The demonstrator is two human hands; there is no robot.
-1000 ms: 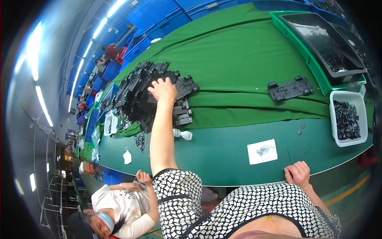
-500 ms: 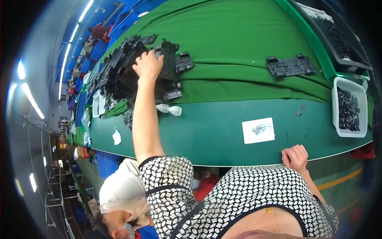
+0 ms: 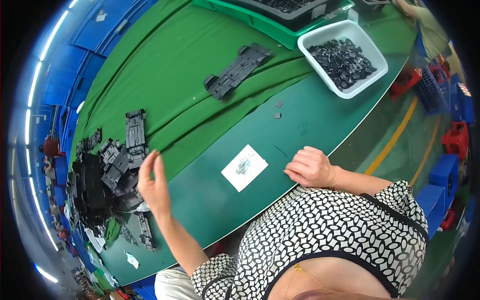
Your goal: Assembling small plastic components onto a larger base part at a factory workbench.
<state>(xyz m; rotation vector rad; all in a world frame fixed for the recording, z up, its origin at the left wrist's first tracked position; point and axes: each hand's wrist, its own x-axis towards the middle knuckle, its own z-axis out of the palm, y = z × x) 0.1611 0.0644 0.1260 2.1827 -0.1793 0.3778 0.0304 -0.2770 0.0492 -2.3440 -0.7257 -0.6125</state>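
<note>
My left hand (image 3: 155, 187) is raised beside the right side of a heap of black plastic chassis-like parts (image 3: 90, 185). Its fingers are apart and I see nothing held in it. Just beyond the fingertips, a long black chassis part (image 3: 135, 137) lies on the green cloth. My right hand (image 3: 311, 167) rests at the table's near edge with its fingers curled in, and no object shows in it. Ahead, a single black chassis part (image 3: 237, 71) lies apart from the heap. Between my hands is a white card (image 3: 244, 168) with a dark smudged print.
A white tub (image 3: 377, 75) of small black pieces stands at the far right, beside a green crate (image 3: 285, 37) with a black tray. Two small dark chips (image 3: 278, 115) lie on the table. A scrap of white plastic (image 3: 132, 260) sits near the left edge.
My view has swung to the right. My left hand has come off the heap of black parts, back toward me, with nothing visible in it. My right hand stays curled at the table edge.
</note>
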